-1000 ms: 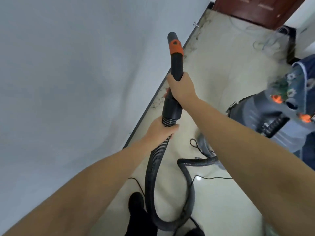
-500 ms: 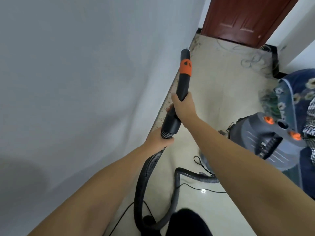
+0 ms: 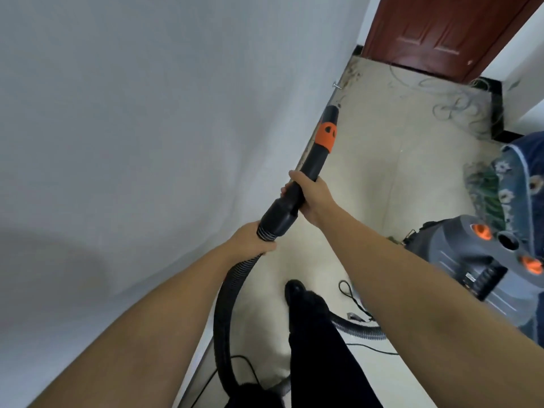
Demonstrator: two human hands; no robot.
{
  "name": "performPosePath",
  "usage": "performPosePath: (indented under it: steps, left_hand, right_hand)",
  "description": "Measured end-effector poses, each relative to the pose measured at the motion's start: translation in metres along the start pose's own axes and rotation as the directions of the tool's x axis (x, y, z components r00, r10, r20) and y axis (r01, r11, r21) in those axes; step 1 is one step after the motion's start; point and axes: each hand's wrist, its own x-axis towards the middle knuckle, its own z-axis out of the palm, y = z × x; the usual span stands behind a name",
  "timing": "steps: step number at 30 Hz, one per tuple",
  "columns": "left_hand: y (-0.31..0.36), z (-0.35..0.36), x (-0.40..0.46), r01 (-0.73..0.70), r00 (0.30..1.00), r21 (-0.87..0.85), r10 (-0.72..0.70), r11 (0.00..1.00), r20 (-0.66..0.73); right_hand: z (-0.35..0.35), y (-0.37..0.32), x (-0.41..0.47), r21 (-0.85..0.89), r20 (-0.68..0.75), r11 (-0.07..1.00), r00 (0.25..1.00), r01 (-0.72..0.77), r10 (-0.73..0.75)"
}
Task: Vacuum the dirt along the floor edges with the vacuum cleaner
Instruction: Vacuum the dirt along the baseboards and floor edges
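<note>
Forward along the wall [image 3: 147,142] the person has stepped, door [image 3: 441,33] nearer, nozzle [image 3: 319,148] lower toward the floor [image 3: 368,160] edge. Vacuum [image 3: 471,260] sits right. Hose [image 3: 226,304] loops back. Right hand [image 3: 312,195] grips the nozzle, left hand [image 3: 250,240] grips the hose cuff. Mid-sweep, I'd say; next the tip must reach the dirt [image 3: 351,73] by the corner.

Bare forearms, black trousers [image 3: 321,348] and black shoe [image 3: 294,291].
</note>
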Motion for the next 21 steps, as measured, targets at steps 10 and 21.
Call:
performPosePath:
  steps: [10, 21]
  left_hand:
    - [0.031, -0.01, 0.122, 0.178, 0.981, 0.076, -0.183, 0.981, 0.06]
    - [0.084, -0.034, 0.2, 0.208, 0.975, 0.055, -0.211, 0.977, 0.073]
  right_hand:
    - [-0.02, -0.031, 0.138, -0.031, -0.176, 0.981, 0.967, -0.193, 0.184]
    - [-0.022, -0.094, 0.224, -0.007, -0.21, 0.95, 0.929, -0.313, 0.305]
